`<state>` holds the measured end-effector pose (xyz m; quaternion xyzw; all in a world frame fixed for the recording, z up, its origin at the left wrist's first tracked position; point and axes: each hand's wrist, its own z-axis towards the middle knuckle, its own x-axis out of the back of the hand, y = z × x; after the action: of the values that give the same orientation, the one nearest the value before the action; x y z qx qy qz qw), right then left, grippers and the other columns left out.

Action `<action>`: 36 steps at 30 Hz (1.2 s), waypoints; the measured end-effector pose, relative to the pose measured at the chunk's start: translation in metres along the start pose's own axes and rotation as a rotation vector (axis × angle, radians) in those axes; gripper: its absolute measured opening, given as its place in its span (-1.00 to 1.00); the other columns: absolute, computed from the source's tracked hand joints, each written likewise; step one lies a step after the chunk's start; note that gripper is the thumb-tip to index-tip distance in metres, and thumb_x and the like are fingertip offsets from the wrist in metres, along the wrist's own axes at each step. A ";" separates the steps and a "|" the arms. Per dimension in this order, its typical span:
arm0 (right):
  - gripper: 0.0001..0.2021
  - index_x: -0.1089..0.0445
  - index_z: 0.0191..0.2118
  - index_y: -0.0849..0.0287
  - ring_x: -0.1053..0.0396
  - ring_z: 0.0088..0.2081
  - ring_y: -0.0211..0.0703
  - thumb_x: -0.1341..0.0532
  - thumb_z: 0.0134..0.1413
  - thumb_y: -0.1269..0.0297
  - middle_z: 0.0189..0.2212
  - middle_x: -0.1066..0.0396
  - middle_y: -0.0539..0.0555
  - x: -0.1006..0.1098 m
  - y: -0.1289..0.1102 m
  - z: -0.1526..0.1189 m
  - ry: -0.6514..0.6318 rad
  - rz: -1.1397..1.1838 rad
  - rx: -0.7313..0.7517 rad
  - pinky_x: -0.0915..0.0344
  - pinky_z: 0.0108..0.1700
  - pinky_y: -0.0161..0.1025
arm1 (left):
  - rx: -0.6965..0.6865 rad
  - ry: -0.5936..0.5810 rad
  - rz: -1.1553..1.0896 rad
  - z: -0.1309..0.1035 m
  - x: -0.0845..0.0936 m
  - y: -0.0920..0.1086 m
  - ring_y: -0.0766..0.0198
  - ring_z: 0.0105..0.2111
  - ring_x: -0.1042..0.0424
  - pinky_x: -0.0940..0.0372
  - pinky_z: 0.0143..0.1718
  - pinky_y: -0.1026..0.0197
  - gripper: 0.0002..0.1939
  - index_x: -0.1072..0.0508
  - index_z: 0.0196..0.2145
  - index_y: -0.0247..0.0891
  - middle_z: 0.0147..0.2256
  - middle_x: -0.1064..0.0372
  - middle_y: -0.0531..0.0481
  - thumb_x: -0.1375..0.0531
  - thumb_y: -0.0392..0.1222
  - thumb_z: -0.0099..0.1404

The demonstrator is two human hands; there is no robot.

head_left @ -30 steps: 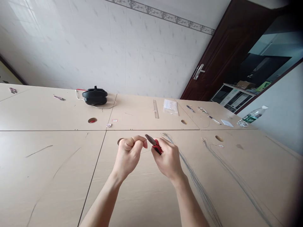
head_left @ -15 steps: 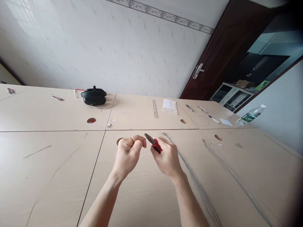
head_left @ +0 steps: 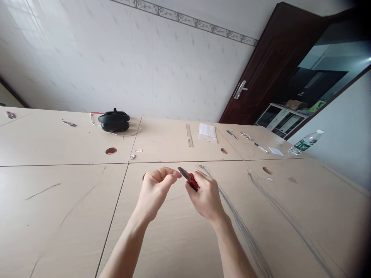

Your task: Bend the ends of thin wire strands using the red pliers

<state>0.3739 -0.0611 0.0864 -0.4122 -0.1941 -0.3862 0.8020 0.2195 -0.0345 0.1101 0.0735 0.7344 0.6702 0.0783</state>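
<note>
Uncurling from the tighter fist of half a second ago, the left hand (head_left: 156,190) is bringing thumb and forefinger together close to the pliers' tip; whether they are pinching a strand, I cannot tell. Wrapped around the red handles, the right hand (head_left: 205,194) is gripping the pliers (head_left: 184,174) above the bench (head_left: 162,243), their nose angling toward those fingertips, presumably so both hands are meeting at one small spot. One wire bundle (head_left: 241,226) is lying stretched out beside the right forearm, probably keeping its strands straight and untangled.
</note>
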 end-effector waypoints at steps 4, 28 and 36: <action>-0.84 -0.35 -0.38 0.14 -0.19 -0.50 -0.23 -0.08 0.01 0.52 -0.54 -0.27 -0.04 -0.001 -0.001 0.000 -0.005 -0.003 0.010 -0.12 -0.44 -0.32 | 0.001 0.027 0.019 -0.002 0.001 0.002 0.42 -0.62 0.20 0.22 -0.59 0.27 -0.78 -0.49 -0.45 -0.28 -0.67 0.17 0.23 -0.24 -0.05 0.16; -0.91 -0.40 -0.26 0.14 -0.25 -0.40 -0.20 -0.14 0.19 0.37 -0.46 -0.31 -0.01 0.008 -0.010 0.001 -0.018 0.290 -0.071 -0.23 -0.28 -0.26 | -0.009 0.040 0.053 -0.001 0.007 0.006 0.44 -0.62 0.19 0.23 -0.59 0.28 -0.78 -0.45 -0.48 -0.27 -0.68 0.15 0.23 -0.25 -0.06 0.19; -0.87 -0.41 -0.31 0.14 -0.17 -0.48 -0.28 -0.19 0.22 0.22 -0.52 -0.24 -0.07 0.013 -0.011 0.000 -0.086 0.589 -0.267 -0.16 -0.40 -0.31 | -0.003 -0.025 0.100 -0.002 0.005 0.005 0.45 -0.62 0.18 0.20 -0.60 0.31 -0.77 -0.44 -0.48 -0.27 -0.67 0.12 0.23 -0.25 -0.06 0.21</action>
<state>0.3740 -0.0711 0.1002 -0.5682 -0.0479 -0.1420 0.8091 0.2145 -0.0353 0.1147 0.1185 0.7277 0.6734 0.0542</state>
